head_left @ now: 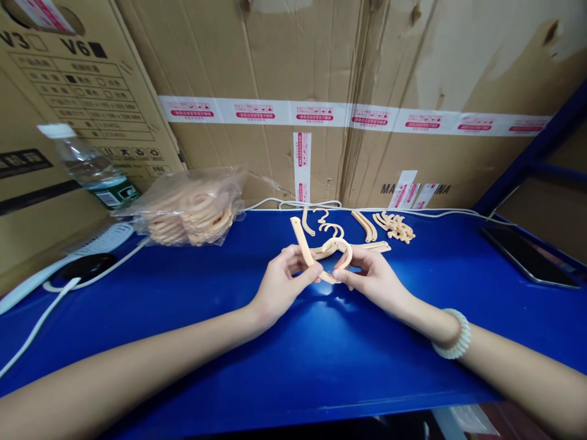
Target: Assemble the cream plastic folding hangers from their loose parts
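Observation:
Near the middle of the blue tabletop (293, 366), my left hand (277, 284) is closed on a beige plastic hanger arm (300, 237), which tilts up to the left. My right hand (378, 278) pinches a beige hanger hook (347, 247), its curve facing up. The arm and hook come together between my fingertips; the exact joint is partly hidden. Just behind my hands lie loose hooks (336, 229), a single hanger arm (307, 223), a few stacked arms (365, 226) and a pile of small beige pieces (397, 227). More long beige pieces (378, 246) show partly behind my right hand.
A clear plastic bag of beige parts (192, 211) sits at left, beside a water bottle (92, 165). A light-coloured hairbrush (107, 238), a black round object (87, 267) and a white cable (41, 333) lie there too. A phone (527, 253) rests at right. Cardboard boxes (257, 61) stand behind.

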The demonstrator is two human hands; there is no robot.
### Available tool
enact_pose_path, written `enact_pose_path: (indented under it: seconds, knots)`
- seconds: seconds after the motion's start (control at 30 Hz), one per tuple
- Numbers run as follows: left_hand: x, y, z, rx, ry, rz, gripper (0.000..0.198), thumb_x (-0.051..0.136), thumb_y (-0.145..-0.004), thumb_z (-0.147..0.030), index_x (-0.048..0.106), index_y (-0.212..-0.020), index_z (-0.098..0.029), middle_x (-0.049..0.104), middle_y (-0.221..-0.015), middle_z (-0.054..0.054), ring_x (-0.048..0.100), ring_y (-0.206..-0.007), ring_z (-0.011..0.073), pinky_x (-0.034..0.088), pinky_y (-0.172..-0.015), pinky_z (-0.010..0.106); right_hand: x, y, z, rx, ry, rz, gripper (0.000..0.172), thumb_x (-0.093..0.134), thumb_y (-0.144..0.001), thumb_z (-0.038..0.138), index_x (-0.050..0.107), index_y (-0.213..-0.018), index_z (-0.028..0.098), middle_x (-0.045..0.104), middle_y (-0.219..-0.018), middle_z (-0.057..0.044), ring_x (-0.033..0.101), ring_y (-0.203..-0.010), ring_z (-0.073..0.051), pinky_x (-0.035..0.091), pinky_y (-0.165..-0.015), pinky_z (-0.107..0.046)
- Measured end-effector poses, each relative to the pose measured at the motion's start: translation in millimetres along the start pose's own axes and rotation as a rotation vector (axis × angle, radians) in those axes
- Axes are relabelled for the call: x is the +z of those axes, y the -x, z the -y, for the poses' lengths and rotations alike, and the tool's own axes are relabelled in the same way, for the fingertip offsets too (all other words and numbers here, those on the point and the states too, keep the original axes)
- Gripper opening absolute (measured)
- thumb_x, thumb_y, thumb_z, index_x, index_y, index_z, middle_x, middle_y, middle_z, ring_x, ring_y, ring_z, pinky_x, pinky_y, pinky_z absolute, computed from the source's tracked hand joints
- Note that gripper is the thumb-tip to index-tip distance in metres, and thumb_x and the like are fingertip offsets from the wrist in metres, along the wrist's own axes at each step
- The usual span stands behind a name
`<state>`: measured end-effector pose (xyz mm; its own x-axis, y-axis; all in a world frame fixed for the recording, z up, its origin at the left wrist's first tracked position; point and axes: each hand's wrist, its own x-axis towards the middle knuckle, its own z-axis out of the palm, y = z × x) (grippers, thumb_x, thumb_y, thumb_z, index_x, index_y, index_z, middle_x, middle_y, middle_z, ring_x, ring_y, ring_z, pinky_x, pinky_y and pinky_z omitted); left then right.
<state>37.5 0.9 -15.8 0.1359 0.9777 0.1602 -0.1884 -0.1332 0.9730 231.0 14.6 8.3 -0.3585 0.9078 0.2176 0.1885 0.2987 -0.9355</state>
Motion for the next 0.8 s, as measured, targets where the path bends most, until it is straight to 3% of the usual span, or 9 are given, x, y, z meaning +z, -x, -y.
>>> enact_pose_path:
  seconds: [0.17,0.27,0.33,0.4,0.47,0.53,0.63,0.8]
  knots:
    - [0.5,1.3,-0.1,-0.033,-0.077,0.143,0.025,0.084,-0.07,-0.026,0.067,-0.085,-0.017,0.077,-0.086,0.006,0.074,-0.083,0.024,0.06,-0.081,0.038,0.8,-0.4,1.1,0.057,-0.085,0.121,0.026,0.078,-0.077,0.042,0.07,-0.078,0.018,0.067,-0.074,-0.003,0.059,-0.059,-0.013,0.053,-0.051,-0.025]
    - [-0.3,0.6,-0.8,-0.04,-0.074,0.121,0.023,0.085,-0.07,-0.028,0.067,-0.08,-0.016,0.077,-0.085,0.007,0.075,-0.083,0.0245,0.06,-0.081,0.038,-18.8,-10.3,6.2,-0.005,-0.035,0.122,0.027,0.069,-0.085,0.043,0.073,-0.092,0.017,0.071,-0.079,-0.005,0.063,-0.063,-0.015,0.055,-0.055,-0.027]
    - [-0.4,0.0,-1.3,-0.046,-0.049,0.073,0.024,0.085,-0.069,-0.028,0.067,-0.08,-0.016,0.077,-0.084,0.006,0.074,-0.083,0.0236,0.06,-0.08,0.037,-43.1,-22.3,5.8,-0.125,0.141,0.005,0.028,0.063,-0.089,0.041,0.073,-0.104,0.019,0.072,-0.084,-0.006,0.065,-0.069,-0.017,0.055,-0.06,-0.03]
    - [-0.2,-0.4,-1.6,-0.057,-0.023,0.041,0.024,0.086,-0.067,-0.026,0.067,-0.08,-0.016,0.076,-0.082,0.005,0.074,-0.082,0.0222,0.06,-0.077,0.034,-70.9,-36.0,-0.1,-0.256,0.522,-0.088,0.021,0.063,-0.089,0.033,0.075,-0.102,0.022,0.073,-0.089,-0.008,0.065,-0.079,-0.022,0.054,-0.074,-0.037]
    - [0.4,-0.4,-1.8,-0.066,-0.009,0.031,0.024,0.085,-0.067,-0.024,0.067,-0.08,-0.016,0.075,-0.081,0.004,0.073,-0.08,0.0203,0.059,-0.076,0.032,-95.1,-48.0,-10.4,-0.341,0.821,-0.034,0.02,0.059,-0.088,0.024,0.078,-0.095,0.022,0.073,-0.091,-0.01,0.063,-0.089,-0.027,0.05,-0.086,-0.045]
    - [1.2,-0.2,-2.0,-0.073,0.0,0.03,0.023,0.085,-0.067,-0.023,0.067,-0.08,-0.016,0.075,-0.08,0.004,0.073,-0.079,0.0186,0.059,-0.075,0.03,-110.9,-56.5,-21.5,-0.353,0.989,0.067,0.024,0.056,-0.086,0.017,0.079,-0.094,0.02,0.073,-0.096,-0.012,0.061,-0.095,-0.03,0.048,-0.088,-0.047]
    - [2.1,0.3,-2.8,-0.099,0.033,0.02,0.026,0.084,-0.068,-0.023,0.065,-0.082,-0.015,0.075,-0.081,0.004,0.073,-0.074,0.017,0.058,-0.073,0.029,-119.1,-62.6,-33.2,-0.315,1.066,0.178,0.027,0.056,-0.08,0.011,0.08,-0.092,0.019,0.071,-0.097,-0.013,0.059,-0.096,-0.03,0.048,-0.087,-0.044]
    - [2.3,0.6,-3.9,-0.121,0.074,0.005,0.03,0.085,-0.067,-0.022,0.062,-0.085,-0.015,0.073,-0.084,0.004,0.073,-0.072,0.0168,0.059,-0.073,0.03,-117.7,-64.8,-37.4,-0.317,1.028,0.168,0.022,0.058,-0.083,0.017,0.079,-0.089,0.019,0.069,-0.094,-0.012,0.062,-0.092,-0.028,0.049,-0.085,-0.041]
